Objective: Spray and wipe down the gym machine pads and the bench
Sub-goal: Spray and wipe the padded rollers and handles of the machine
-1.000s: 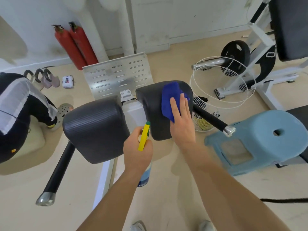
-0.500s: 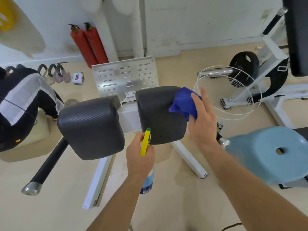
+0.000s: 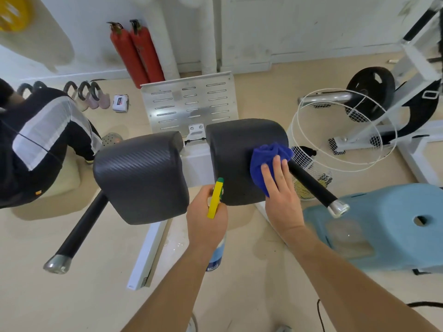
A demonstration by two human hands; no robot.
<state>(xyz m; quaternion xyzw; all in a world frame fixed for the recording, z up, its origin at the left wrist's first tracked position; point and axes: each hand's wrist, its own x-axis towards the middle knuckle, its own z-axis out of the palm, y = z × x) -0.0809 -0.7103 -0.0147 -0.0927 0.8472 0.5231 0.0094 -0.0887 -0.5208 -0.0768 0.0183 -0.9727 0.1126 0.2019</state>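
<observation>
two black pads [image 3: 140,178] [image 3: 239,159], two red extinguishers [image 3: 128,51] [image 3: 147,50], one blue cloth [image 3: 266,161], one spray bottle [image 3: 215,236], one blue stool [image 3: 388,226].

A bunched blue cloth [image 3: 268,161] is pressed against the right black pad [image 3: 239,159]. The left pad [image 3: 140,176] is set just beside it. A yellow-triggered spray bottle [image 3: 215,226] is held upright below them.

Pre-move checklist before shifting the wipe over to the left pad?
1. Cloth in right hand: ok, pressed on right pad.
2. Spray bottle in left hand: ok, gripped.
3. Nozzle aimed at left pad: not ok, points at right pad.
4. Left pad reachable, nothing on it: ok.
5. Left pad already sprayed: cannot tell.
6. Right pad fully wiped: cannot tell.
</observation>
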